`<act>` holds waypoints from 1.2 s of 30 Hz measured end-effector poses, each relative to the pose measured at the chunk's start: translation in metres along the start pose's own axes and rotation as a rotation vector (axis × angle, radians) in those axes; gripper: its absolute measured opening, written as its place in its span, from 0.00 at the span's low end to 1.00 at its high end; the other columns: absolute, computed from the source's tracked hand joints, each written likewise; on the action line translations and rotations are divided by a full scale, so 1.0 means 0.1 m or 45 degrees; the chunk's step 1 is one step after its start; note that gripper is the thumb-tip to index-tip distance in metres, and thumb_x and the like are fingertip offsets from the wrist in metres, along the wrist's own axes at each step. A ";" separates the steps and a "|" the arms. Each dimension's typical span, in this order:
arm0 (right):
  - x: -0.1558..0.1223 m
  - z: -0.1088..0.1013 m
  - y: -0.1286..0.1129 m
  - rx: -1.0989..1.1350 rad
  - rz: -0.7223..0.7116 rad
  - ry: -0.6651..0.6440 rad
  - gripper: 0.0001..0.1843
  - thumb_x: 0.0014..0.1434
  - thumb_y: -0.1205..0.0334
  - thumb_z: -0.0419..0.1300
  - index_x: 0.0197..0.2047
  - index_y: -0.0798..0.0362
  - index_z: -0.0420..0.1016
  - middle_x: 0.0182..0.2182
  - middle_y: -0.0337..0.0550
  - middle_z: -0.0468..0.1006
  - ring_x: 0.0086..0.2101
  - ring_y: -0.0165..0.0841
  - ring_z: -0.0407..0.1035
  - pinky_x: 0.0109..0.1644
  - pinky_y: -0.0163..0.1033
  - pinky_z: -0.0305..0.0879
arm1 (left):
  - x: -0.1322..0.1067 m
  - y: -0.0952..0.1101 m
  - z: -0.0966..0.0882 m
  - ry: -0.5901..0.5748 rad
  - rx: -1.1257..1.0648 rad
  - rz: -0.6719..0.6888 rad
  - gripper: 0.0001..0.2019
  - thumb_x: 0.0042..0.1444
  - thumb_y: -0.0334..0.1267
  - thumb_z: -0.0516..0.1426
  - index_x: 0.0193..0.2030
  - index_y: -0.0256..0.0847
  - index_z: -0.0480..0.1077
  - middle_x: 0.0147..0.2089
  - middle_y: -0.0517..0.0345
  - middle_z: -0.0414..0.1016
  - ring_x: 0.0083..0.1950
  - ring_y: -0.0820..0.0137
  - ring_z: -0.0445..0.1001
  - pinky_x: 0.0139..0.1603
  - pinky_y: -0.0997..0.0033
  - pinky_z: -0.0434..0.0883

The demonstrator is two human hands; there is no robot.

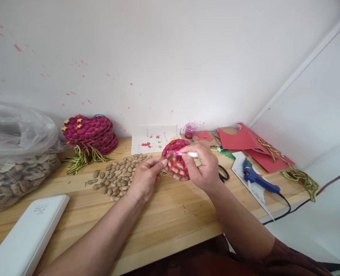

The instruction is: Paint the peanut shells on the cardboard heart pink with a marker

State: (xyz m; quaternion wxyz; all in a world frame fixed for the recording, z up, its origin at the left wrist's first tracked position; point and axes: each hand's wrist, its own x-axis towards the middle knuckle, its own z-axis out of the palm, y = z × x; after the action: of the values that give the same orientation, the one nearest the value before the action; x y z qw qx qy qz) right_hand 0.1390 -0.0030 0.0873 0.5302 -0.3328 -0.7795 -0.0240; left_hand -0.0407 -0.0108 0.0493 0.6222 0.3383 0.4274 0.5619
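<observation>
A round red disc (176, 164) studded with tan shells stands tilted on the wooden table (170, 214). My left hand (145, 179) pinches its left edge with closed fingers. My right hand (202, 167) is closed round a small white brush (190, 154) whose pink tip touches the top of the disc. A heap of loose tan shells (116, 174) lies just left of my left hand.
A stack of painted red shell discs (91, 133) with green fringe stands at the back left beside a plastic bag of shells (14, 168). A white power bank (28, 234) lies front left. Right: blue glue gun (257, 178), red paper (244, 140), scissors (224, 173), small paint cup (190, 130).
</observation>
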 end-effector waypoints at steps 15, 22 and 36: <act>-0.01 0.00 -0.01 0.052 -0.033 -0.014 0.06 0.67 0.67 0.60 0.42 0.48 0.77 0.35 0.41 0.84 0.40 0.37 0.76 0.48 0.46 0.72 | 0.01 -0.01 -0.01 0.000 -0.066 -0.020 0.22 0.33 0.46 0.78 0.35 0.35 0.85 0.34 0.52 0.83 0.26 0.79 0.62 0.22 0.78 0.55; -0.01 0.00 -0.02 0.091 -0.026 -0.018 0.06 0.66 0.69 0.61 0.43 0.50 0.77 0.35 0.41 0.83 0.37 0.34 0.74 0.44 0.42 0.71 | 0.02 -0.02 -0.02 -0.009 -0.055 -0.025 0.21 0.35 0.45 0.78 0.35 0.35 0.85 0.35 0.51 0.82 0.28 0.77 0.64 0.24 0.78 0.57; 0.00 0.00 -0.03 0.095 -0.025 -0.027 0.07 0.67 0.68 0.60 0.44 0.48 0.77 0.35 0.41 0.83 0.38 0.36 0.74 0.44 0.44 0.72 | 0.00 0.01 0.00 0.003 -0.014 -0.013 0.22 0.33 0.48 0.78 0.33 0.36 0.85 0.34 0.52 0.82 0.26 0.78 0.61 0.22 0.78 0.54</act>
State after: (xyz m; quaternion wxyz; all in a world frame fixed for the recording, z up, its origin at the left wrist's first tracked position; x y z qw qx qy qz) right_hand 0.1374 -0.0059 0.0880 0.5337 -0.3052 -0.7887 0.0034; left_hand -0.0410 -0.0102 0.0508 0.6264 0.3321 0.4268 0.5614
